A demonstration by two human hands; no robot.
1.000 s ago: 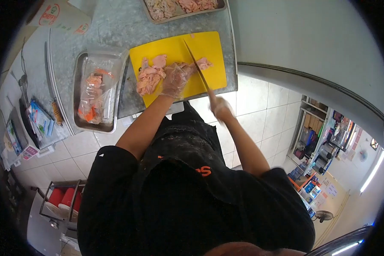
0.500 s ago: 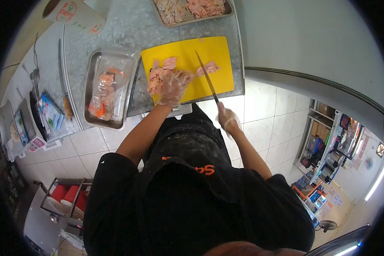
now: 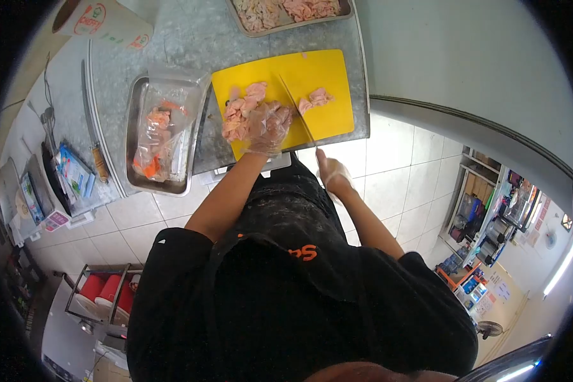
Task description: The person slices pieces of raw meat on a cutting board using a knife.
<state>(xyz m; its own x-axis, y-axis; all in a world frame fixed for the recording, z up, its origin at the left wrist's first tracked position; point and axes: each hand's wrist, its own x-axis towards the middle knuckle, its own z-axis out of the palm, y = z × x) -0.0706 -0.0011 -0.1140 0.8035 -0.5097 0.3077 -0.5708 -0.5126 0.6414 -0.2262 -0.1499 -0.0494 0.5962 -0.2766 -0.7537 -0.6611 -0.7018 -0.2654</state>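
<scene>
My left hand (image 3: pixel 267 127), in a clear plastic glove, is closed on raw meat over the yellow cutting board (image 3: pixel 280 67). Just left of that hand lies a heap of pale pink meat pieces (image 3: pixel 239 114). In my gloved right hand (image 3: pixel 332 173) is the handle of a long knife (image 3: pixel 297 109), whose blade slants across the board to the right of my left hand. A small cut portion of meat (image 3: pixel 316 99) rests to the right of the blade, apart from the heap.
A metal tray (image 3: pixel 134 121) with bagged meat stands left of the board. Another tray (image 3: pixel 286 25) of meat pieces is at the top. A second knife (image 3: pixel 95 137) lies far left, near a large printed cup (image 3: pixel 105 24). Shelves (image 3: pixel 481 204) stand at right.
My left hand has shifted slightly right from the heap with meat in it. The knife, lower right of the cut portion half a second ago, has moved left beside my left hand.
</scene>
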